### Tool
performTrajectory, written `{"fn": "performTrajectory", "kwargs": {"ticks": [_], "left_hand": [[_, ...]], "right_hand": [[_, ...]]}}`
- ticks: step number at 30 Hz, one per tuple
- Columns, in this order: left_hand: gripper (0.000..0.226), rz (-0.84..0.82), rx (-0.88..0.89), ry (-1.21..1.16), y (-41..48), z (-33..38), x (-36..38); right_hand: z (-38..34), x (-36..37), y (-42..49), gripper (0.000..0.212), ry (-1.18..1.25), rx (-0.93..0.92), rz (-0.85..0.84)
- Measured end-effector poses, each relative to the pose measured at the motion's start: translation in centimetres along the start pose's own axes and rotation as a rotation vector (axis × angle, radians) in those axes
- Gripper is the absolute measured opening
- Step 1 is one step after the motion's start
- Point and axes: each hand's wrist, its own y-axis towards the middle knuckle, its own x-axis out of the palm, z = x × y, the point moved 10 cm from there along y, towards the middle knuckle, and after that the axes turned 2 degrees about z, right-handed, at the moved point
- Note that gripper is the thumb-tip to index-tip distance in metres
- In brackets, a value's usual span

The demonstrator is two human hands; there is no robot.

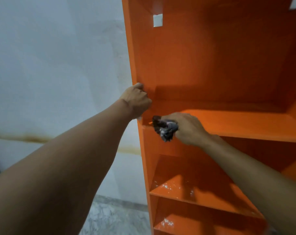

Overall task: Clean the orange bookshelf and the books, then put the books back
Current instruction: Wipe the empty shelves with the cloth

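Observation:
The orange bookshelf (211,65) fills the right half of the head view, with several shelves and no books in sight. My left hand (137,100) grips the front edge of the shelf's left side panel, fingers curled round it. My right hand (186,128) holds a crumpled dark grey cloth (164,128) and presses it on the front left corner of the upper shelf board (245,122). The lower shelf boards (186,190) carry pale specks and wet-looking patches.
A pale wall (59,65) with a brownish stain line stands to the left of the shelf. Grey marbled floor (113,217) shows below. Two white square patches (157,20) show through the shelf's back near the top.

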Motion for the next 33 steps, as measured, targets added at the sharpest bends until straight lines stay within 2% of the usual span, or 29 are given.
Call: {"fn": "performTrajectory", "kwargs": {"ticks": [1, 2, 5, 7, 11, 16, 22, 27, 29, 33], "left_hand": [[0.003, 0.006, 0.008, -0.004, -0.2, 0.0, -0.2], [0.010, 0.015, 0.014, 0.000, -0.3, 0.0, -0.3], [0.021, 0.065, 0.033, -0.017, -0.9, 0.3, -0.5], [0.017, 0.115, 0.041, -0.028, -1.2, 0.5, -0.6], [0.018, 0.174, 0.065, -0.038, -2.0, 0.8, -0.6], [0.018, 0.117, 0.088, -0.156, -2.6, 2.6, 0.2], [0.026, 0.145, 0.032, -0.361, -2.7, 5.1, 1.3], [0.023, 0.090, -0.114, -0.702, -1.1, 7.1, 2.7], [0.028, 0.084, -0.138, -0.818, -0.4, 8.0, 2.5], [0.038, 0.091, -0.111, -0.854, 1.2, 10.2, -0.2]], "right_hand": [[-0.8, 1.5, -0.4, 0.063, -0.107, -0.019, -0.067], [-1.7, 2.5, -0.8, 0.060, -0.168, -0.025, -0.107], [-3.7, 4.3, -0.7, 0.054, -0.256, -0.012, -0.169], [-4.4, 5.3, -0.4, 0.053, -0.320, 0.017, -0.188], [-4.8, 6.2, -0.4, 0.045, -0.478, 0.058, -0.136], [-4.5, 5.5, -1.5, 0.039, -0.596, 0.114, -0.045], [-2.5, 4.0, -2.7, 0.045, -0.583, 0.187, -0.084], [1.3, 1.7, -5.0, 0.047, -0.561, 0.240, -0.126], [2.8, 0.3, -6.3, 0.049, -0.551, 0.259, -0.126], [6.0, -2.4, -9.0, 0.048, -0.550, 0.285, -0.118]]}}
